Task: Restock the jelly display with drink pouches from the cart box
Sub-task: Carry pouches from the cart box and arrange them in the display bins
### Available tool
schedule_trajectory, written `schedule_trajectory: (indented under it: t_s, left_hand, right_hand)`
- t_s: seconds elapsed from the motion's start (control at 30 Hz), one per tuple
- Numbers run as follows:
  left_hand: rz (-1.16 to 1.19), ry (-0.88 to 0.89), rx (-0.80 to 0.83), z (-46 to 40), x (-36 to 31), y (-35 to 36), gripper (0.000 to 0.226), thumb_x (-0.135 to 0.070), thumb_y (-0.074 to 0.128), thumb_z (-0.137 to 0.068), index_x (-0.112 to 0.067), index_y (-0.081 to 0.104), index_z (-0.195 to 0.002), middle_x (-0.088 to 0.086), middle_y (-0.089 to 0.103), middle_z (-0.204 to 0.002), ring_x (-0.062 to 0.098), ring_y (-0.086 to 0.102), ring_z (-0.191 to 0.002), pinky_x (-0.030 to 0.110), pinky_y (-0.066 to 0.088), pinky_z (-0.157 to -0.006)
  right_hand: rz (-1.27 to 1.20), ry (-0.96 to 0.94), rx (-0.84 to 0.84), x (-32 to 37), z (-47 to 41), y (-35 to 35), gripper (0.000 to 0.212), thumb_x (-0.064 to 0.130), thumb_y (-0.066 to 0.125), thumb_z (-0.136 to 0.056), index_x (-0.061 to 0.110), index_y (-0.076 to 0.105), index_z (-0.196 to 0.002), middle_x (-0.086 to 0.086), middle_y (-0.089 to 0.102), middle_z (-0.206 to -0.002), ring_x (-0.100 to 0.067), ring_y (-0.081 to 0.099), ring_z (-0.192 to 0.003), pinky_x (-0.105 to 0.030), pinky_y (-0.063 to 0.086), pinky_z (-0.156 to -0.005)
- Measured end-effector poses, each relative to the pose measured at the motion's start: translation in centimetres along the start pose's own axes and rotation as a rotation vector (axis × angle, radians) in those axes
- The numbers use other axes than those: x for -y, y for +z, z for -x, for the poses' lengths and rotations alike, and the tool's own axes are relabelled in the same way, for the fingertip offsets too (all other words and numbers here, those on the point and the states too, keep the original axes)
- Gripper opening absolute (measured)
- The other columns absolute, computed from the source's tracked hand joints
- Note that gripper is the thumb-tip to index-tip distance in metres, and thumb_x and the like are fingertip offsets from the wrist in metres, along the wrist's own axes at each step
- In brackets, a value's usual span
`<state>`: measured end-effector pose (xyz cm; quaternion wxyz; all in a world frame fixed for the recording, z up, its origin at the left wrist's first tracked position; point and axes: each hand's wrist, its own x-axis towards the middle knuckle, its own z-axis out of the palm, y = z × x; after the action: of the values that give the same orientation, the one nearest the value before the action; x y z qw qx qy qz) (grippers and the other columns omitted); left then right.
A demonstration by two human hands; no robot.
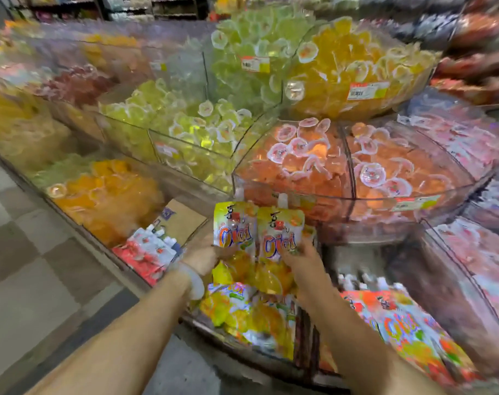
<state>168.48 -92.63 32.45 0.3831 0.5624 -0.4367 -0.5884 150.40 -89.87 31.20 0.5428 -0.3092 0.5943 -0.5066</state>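
Nearest, yellow pouches lie heaped in the lowest clear bin. Above it the left hand is closed around one upright drink pouch; the right hand grips a second pouch touching the first. Beyond them, an acrylic tub holds orange jelly cups; green cups sit farther back.

Both held yellow drink pouches read "Cici"; the price tags are too blurred.
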Motion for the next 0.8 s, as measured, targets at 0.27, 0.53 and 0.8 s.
schedule_trajectory:
  t_s: [0.27, 0.53, 0.8]
  left_hand:
    - [0.083, -0.254, 0.126, -4.7, 4.2, 0.3, 0.028, 0.004, 0.061, -0.086, 0.001, 0.061, -0.114, 0.015, 0.071, -0.085, 0.025, 0.068, -0.065, 0.035, 0.058, -0.059]
    - [-0.417, 0.027, -0.082, -5.3, 2.6, -0.4, 0.026, -0.006, 0.058, -0.09, -0.007, 0.052, -0.115, 0.01, 0.062, -0.101, 0.031, 0.059, -0.103, 0.029, 0.041, -0.075]
    - [-1.174, 0.257, 0.021, -1.4, 2.4, 0.5, 0.083, -0.029, 0.05, -0.093, -0.029, -0.01, -0.15, 0.012, -0.008, -0.156, 0.029, 0.01, -0.144, 0.033, 0.024, -0.112]
  right_hand:
    - [0.329, -0.023, -0.382, -3.0, -0.3, 1.4, 0.01, 0.005, 0.048, -0.091, 0.012, 0.054, -0.097, -0.004, 0.051, -0.069, -0.021, 0.048, -0.068, -0.025, 0.032, -0.054]
    - [0.613, -0.069, -0.469, -3.6, 0.2, 3.0, 0.056, 0.007, 0.056, -0.086, -0.002, 0.034, -0.138, -0.02, 0.048, -0.136, -0.032, 0.043, -0.129, -0.034, 0.034, -0.105]
    - [1.186, -0.362, -0.328, -5.0, 2.0, 4.3, 0.106, 0.009, 0.085, -0.052, 0.02, 0.028, -0.141, -0.026, 0.025, -0.15, -0.046, 0.035, -0.134, -0.051, 0.042, -0.098]
